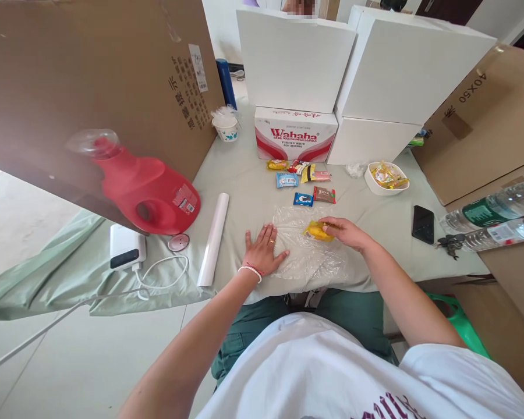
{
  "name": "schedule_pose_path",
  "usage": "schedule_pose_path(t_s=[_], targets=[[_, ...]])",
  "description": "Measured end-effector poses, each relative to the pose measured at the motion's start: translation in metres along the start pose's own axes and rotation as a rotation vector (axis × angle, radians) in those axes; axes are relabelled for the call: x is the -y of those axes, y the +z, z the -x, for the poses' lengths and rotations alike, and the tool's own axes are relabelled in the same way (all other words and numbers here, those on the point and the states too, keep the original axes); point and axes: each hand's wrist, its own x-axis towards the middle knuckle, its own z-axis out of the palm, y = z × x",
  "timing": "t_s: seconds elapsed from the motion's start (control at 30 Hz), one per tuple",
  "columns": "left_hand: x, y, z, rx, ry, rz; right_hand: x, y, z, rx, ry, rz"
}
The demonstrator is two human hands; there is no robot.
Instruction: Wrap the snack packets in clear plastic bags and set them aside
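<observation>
My left hand [262, 251] lies flat with spread fingers at the left edge of a clear plastic sheet [305, 265] on the cloth-covered table. A yellow wrapped snack [317, 231] is over the sheet, gripped by my right hand [341, 230] at its right end. Beyond the sheet are a small dark blue packet [303, 199] and a brown-red packet [324, 195]. Farther back lie a light blue packet [287, 180], a yellow packet [277, 165] and other small packets, in front of the Wahaha box [296, 135].
A white roll [213, 238], power bank [126, 248] and red jug [152, 192] are at left. The white bowl [386, 189] of wrapped snacks, phone [423, 224] and plastic bottles [498, 205] are at right. Large cartons flank the table; a paper cup [226, 129] is behind.
</observation>
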Motion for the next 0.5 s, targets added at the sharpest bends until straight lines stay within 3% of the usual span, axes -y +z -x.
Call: schedule_pose_path(t_s=[0.07, 0.1, 0.23, 0.3, 0.37, 0.5], targets=[[0.0, 0.0, 0.0, -0.001, -0.002, 0.006, 0.006, 0.01, -0.012, 0.105, 0.045, 0.066], [0.0, 0.0, 0.0, -0.005, -0.002, 0.008, 0.008, 0.016, -0.018, 0.093, 0.063, 0.18], [-0.001, 0.0, 0.001, -0.021, -0.005, 0.019, 0.012, 0.042, -0.023, -0.203, -0.062, 0.734], [-0.001, 0.001, 0.002, -0.02, -0.005, 0.024, 0.009, 0.054, -0.017, -0.226, -0.169, 0.803], [0.0, 0.002, 0.002, -0.02, -0.002, 0.025, 0.002, 0.064, -0.009, -0.156, -0.215, 0.81], [0.001, 0.003, 0.001, -0.029, 0.005, 0.018, -0.023, 0.077, 0.003, -0.139, -0.117, 0.851]])
